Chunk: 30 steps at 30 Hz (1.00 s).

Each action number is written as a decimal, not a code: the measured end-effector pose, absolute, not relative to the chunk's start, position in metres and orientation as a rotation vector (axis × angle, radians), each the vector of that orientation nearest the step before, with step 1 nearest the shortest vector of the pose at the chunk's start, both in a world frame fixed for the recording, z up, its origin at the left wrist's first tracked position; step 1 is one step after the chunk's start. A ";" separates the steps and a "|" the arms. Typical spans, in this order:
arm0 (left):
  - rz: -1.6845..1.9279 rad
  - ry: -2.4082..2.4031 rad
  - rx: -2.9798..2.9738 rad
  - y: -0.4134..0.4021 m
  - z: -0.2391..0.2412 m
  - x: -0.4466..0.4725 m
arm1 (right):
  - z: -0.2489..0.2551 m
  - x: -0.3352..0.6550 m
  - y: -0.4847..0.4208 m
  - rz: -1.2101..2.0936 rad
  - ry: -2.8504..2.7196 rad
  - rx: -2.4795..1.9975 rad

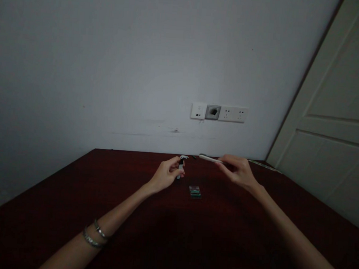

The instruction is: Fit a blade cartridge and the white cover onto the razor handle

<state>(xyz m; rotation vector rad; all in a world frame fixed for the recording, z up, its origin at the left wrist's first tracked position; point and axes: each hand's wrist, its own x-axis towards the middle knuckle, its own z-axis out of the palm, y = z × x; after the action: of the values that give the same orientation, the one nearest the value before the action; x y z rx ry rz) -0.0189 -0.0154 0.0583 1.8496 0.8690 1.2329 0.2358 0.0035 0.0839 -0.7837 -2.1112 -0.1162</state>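
Left hand (166, 173), bracelets (91, 239) on its wrist, grips a black-and-pale handle (180, 171) upright between thumb and fingers; from where I stand, a tilt or loosened thumb could let it slip down to the table (126, 212), since the silvery head (184, 156) sits above the grip and may make it top-heavy. Just right of that grip and nearer the person, a small clear case (195, 192) with green bits inside lies flat on the table, no hand on it; a dropped handle or a low forearm could knock it and maybe scatter the bits. Beyond it, between the two grips, a little dark green piece (194, 157) lies near the table's back edge, easy to overlook or sweep off. Right hand (238, 169) is closed on one end of a white stick (209, 158), the free end pointing left toward the other grip; held by the end, it could swing and bump the silvery head. Hard to read: the left fingers partly hide the handle; the head's shape is too small to name; the case's contents blur in dim light; the right hand covers the stick's near end; both forearms run out of view.
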 end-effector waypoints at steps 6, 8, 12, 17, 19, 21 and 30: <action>1.194 0.943 1.928 -0.019 0.058 -0.017 | 0.088 0.209 -0.018 -0.131 -2.242 -0.715; 1.158 0.943 1.955 -0.021 0.059 -0.016 | 0.088 0.209 -0.017 -0.137 -2.245 -0.735; 1.145 0.891 1.942 -0.021 0.061 -0.016 | 0.087 0.228 -0.003 -0.130 -2.158 -0.794; 1.157 0.893 1.911 -0.021 0.060 -0.016 | 0.087 0.223 -0.006 -0.080 -2.151 -0.752; 1.142 0.905 1.925 -0.022 0.061 -0.014 | 0.088 0.217 -0.010 -0.055 -2.196 -0.738; 1.124 0.899 1.929 -0.024 0.061 -0.013 | 0.089 0.216 -0.009 -0.042 -2.212 -0.747; 1.159 0.885 1.917 -0.020 0.057 -0.016 | 0.090 0.216 -0.010 -0.023 -2.161 -0.761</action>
<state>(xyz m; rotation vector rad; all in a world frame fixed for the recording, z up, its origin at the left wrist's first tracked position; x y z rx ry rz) -0.0160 -0.0203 0.0571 1.9172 0.8854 1.1594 0.2162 -0.0100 0.0903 -0.7609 -2.1608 -0.0232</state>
